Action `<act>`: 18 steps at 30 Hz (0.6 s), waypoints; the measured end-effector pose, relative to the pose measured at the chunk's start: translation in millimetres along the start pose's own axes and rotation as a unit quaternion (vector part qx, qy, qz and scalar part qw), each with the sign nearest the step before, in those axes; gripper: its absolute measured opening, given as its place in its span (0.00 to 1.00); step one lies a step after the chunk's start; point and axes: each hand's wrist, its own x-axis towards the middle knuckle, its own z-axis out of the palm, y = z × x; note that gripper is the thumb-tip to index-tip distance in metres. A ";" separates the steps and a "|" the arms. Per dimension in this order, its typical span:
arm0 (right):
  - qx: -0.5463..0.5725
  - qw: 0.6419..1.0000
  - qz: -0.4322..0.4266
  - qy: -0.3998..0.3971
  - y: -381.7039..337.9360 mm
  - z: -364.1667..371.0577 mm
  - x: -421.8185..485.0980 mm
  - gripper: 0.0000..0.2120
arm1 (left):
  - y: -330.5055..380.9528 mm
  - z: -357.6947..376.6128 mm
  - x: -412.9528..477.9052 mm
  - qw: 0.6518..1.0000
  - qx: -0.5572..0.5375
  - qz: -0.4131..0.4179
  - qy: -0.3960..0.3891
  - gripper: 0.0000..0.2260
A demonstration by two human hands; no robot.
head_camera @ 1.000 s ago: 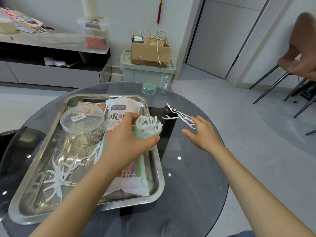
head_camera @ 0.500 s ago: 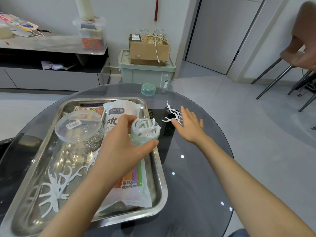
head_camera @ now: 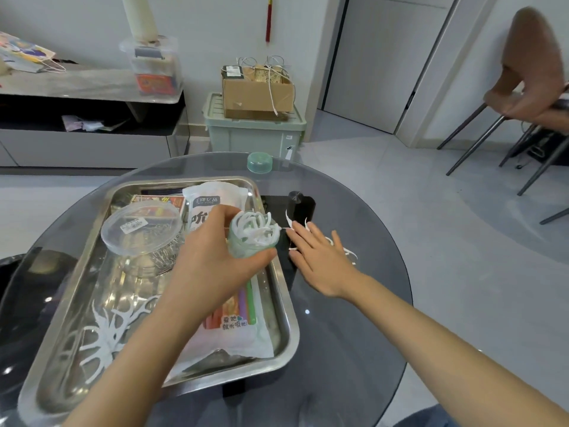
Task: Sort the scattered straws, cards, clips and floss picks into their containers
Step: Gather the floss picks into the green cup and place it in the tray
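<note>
My left hand (head_camera: 212, 260) grips a small green jar (head_camera: 251, 245) stuffed with white floss picks, held over the right rim of the steel tray (head_camera: 283, 337). My right hand (head_camera: 320, 257) lies flat with straight fingers on loose floss picks (head_camera: 349, 252) on the glass table, just right of the jar. More floss picks (head_camera: 107, 337) lie in the tray's near left part. The straw bag (head_camera: 234, 318) lies along the tray's right side. A clear round box of clips (head_camera: 141, 232) and a card pack (head_camera: 154, 200) sit at the tray's far end.
The jar's green lid (head_camera: 259, 162) stands near the table's far edge. The round glass table (head_camera: 354, 318) drops off to the floor on the right. A chair (head_camera: 529, 97) stands far right, a storage bin with a cardboard box (head_camera: 255, 87) beyond the table.
My right hand has slid left and flattened over the loose floss picks, covering most of them. My left hand keeps the jar in about the same place.
</note>
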 end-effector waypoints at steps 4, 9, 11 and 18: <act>0.027 0.998 -0.034 -0.042 -12.2 -6.6 -41.2 0.24 | 1.3 -1.0 -5.9 1.000 0.000 0.014 0.007 0.26; 0.140 0.990 0.015 -0.003 -6.2 -44.1 -63.7 0.28 | 3.2 0.1 -13.1 0.999 0.020 0.024 -0.009 0.25; 0.106 0.991 0.075 -0.035 0.5 -54.1 -69.1 0.37 | 2.2 0.0 -15.5 0.999 0.029 0.019 -0.015 0.24; 0.015 0.996 0.065 -0.058 -13.4 -46.8 -52.9 0.19 | -2.1 2.2 -15.6 0.999 0.045 0.016 -0.019 0.24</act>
